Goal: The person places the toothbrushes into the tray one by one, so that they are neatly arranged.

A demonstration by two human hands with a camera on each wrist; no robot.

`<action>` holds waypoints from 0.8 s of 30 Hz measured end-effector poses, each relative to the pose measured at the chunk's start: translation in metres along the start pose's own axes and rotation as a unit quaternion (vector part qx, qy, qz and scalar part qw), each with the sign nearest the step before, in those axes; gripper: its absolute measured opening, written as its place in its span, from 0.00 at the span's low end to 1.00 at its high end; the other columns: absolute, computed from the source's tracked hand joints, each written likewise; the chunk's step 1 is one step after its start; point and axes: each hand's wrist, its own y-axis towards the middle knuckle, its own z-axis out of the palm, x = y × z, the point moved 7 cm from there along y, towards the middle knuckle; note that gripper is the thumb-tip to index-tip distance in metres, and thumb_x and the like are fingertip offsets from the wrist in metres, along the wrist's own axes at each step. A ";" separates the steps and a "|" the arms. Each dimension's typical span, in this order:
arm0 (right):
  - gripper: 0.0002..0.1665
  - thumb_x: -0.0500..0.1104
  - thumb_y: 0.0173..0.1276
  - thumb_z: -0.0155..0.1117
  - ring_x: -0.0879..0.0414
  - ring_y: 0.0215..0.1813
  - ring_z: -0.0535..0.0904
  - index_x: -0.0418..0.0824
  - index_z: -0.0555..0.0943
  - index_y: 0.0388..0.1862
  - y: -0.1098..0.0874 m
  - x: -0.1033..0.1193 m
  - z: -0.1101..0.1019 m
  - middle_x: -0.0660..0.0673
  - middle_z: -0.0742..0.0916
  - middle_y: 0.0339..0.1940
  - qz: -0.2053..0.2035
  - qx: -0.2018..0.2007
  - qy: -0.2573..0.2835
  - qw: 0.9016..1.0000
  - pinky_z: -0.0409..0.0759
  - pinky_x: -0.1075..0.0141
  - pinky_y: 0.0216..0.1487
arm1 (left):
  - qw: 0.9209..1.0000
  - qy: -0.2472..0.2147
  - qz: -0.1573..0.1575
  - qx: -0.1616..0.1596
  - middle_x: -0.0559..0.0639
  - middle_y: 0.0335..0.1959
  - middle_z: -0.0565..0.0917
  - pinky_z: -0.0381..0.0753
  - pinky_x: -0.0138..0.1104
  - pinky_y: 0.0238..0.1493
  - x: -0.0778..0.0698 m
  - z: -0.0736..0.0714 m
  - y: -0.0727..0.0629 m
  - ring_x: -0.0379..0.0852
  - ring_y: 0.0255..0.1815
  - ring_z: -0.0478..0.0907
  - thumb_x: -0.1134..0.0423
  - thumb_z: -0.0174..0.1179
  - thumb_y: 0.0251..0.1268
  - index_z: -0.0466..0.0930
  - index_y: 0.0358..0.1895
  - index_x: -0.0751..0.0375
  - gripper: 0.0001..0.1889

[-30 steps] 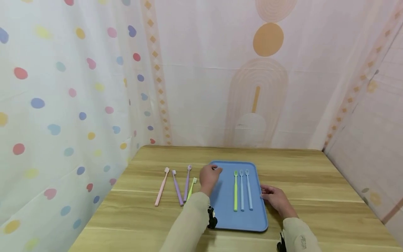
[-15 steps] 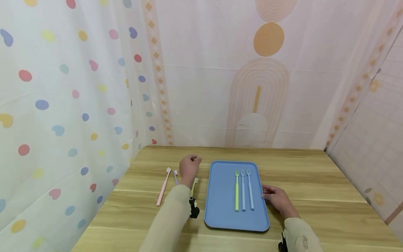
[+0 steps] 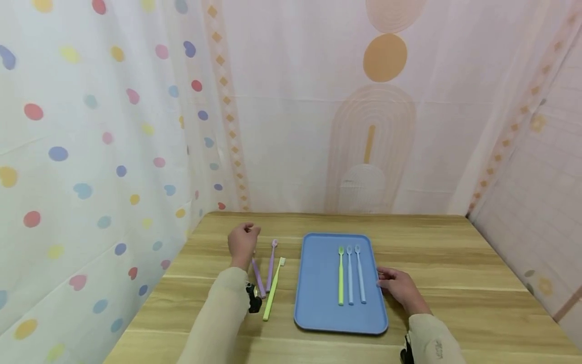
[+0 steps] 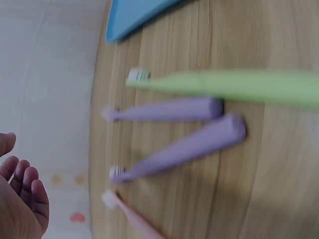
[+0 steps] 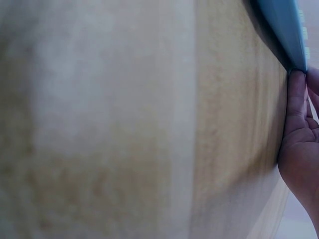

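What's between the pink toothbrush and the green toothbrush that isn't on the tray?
Two toothbrushes: one purple toothbrush nearer the green toothbrush and another purple toothbrush nearer the pink toothbrush. The left wrist view shows them.

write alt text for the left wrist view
A person's left hand, loosely curled with nothing visible in it, is at lower left, near a green toothbrush, two purple toothbrushes and a pink toothbrush on a wooden table. Part of a blue tray shows at top.
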 end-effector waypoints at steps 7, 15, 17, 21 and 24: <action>0.26 0.29 0.65 0.64 0.44 0.51 0.77 0.25 0.75 0.62 0.001 0.001 -0.001 0.36 0.84 0.46 0.002 -0.003 -0.003 1.000 0.77 0.61 0.48 | 1.000 0.005 -0.008 -0.014 0.63 0.37 0.83 0.75 0.48 0.43 0.023 -0.027 0.009 0.59 0.39 0.79 0.64 0.66 0.62 0.83 0.48 0.72 0.16; 0.26 0.29 0.65 0.63 0.44 0.52 0.77 0.25 0.75 0.63 -0.002 0.001 0.000 0.36 0.84 0.46 0.008 -0.002 0.001 1.000 0.77 0.60 0.49 | 0.999 -0.009 -0.036 0.022 0.66 0.41 0.82 0.75 0.49 0.46 0.051 -0.039 0.005 0.60 0.42 0.77 0.63 0.65 0.64 0.80 0.55 0.75 0.20; 0.26 0.29 0.65 0.63 0.44 0.52 0.78 0.25 0.75 0.63 -0.002 0.001 0.000 0.36 0.84 0.46 0.009 -0.003 0.002 1.000 0.78 0.60 0.49 | 0.999 -0.011 -0.038 0.025 0.66 0.42 0.81 0.75 0.48 0.46 0.057 -0.041 0.004 0.59 0.42 0.77 0.63 0.65 0.64 0.80 0.55 0.75 0.20; 0.26 0.28 0.64 0.63 0.44 0.51 0.78 0.24 0.75 0.62 -0.003 0.001 0.000 0.35 0.84 0.46 0.011 -0.004 0.009 1.000 0.79 0.60 0.48 | 0.998 -0.025 -0.045 0.027 0.65 0.41 0.82 0.74 0.43 0.41 0.068 -0.042 0.002 0.56 0.39 0.77 0.64 0.65 0.64 0.80 0.54 0.76 0.20; 0.26 0.29 0.65 0.63 0.44 0.52 0.78 0.25 0.75 0.63 -0.003 0.001 -0.001 0.35 0.84 0.46 0.013 -0.004 0.004 1.000 0.78 0.59 0.50 | 0.997 -0.031 -0.056 0.032 0.64 0.40 0.82 0.74 0.40 0.39 0.077 -0.041 -0.001 0.55 0.39 0.77 0.65 0.65 0.64 0.80 0.54 0.76 0.20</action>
